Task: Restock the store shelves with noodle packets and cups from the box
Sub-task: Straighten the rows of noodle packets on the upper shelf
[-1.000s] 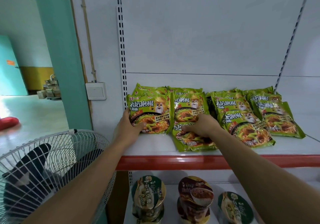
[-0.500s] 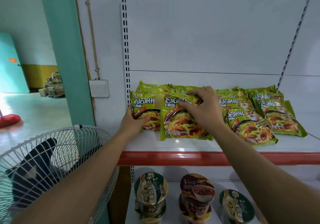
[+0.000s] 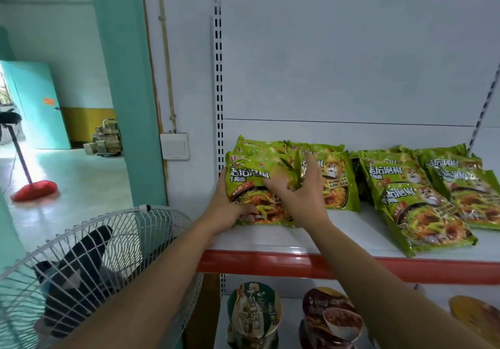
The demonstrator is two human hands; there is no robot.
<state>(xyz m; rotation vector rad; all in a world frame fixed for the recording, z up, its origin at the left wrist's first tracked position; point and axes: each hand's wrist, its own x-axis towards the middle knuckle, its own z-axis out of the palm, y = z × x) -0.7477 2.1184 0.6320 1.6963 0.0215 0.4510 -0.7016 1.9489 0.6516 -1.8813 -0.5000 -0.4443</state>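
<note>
Where the noodle packet (image 3: 251, 183) lies: left end of white shelf (image 3: 351, 229), fronting a stack.
Left hand (image 3: 226, 208): grips packet's lower left edge.
Right hand (image 3: 300, 197): fingers spread, flat on packet's front.

Left hand (image 3: 226, 209) grips packet (image 3: 250, 183), right hand (image 3: 303, 200) touches it.

Three cups (image 3: 253, 310) (image 3: 332, 319) (image 3: 479, 319) (packets (image 3: 422, 213) overlapping, uncounted)

noodle packets (image 3: 422, 200) on upper shelf (image 3: 338, 243); noodle cups (image 3: 254, 313) on shelf below; fan (image 3: 89, 275) left of shelves
</note>
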